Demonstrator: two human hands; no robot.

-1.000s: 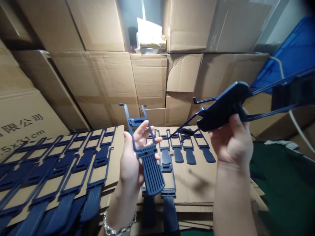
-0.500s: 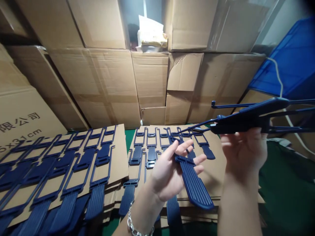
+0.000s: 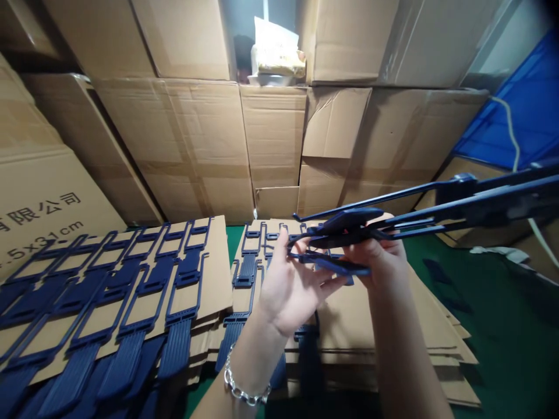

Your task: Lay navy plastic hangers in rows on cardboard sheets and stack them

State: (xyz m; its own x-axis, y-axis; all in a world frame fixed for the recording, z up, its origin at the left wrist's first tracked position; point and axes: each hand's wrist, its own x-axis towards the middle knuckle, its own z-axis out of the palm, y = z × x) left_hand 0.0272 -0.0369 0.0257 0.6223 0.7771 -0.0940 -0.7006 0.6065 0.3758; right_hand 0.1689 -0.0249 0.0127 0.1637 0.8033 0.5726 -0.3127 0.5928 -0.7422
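A worker's two bare hands meet above a spread of dark blue frame-shaped parts in a nook walled by stacked cardboard cartons [image 3: 205, 128]. The right hand [image 3: 386, 259] grasps a bundle of dark blue parts [image 3: 476, 203], its thumb pressed to the near side, the long frames running out toward the far right. The left hand [image 3: 292, 285], palm up, loosely holds a single blue part [image 3: 345, 269] between thumb and fingers, just below the near end of the bundle; whether the two touch cannot be told, as they overlap in view. A silver chain bracelet [image 3: 244, 387] circles the left wrist.

Below at left, two rows of matching parts [image 3: 177, 349] lie on a cardboard sheet [image 3: 220, 279], the ribbed ends of the near row hanging past its edge. A second cardboard stack [image 3: 349, 329], beneath the hands, carries more parts [image 3: 247, 266] on its left side, some hidden behind the left arm. Green surface [image 3: 430, 250] shows to the right.

At far left stands a carton printed with characters [image 3: 39, 209]. A white-and-yellow package [image 3: 277, 55] sits atop the far cartons; at far right, a white cable [image 3: 512, 125] hangs before a blue crate [image 3: 530, 99].
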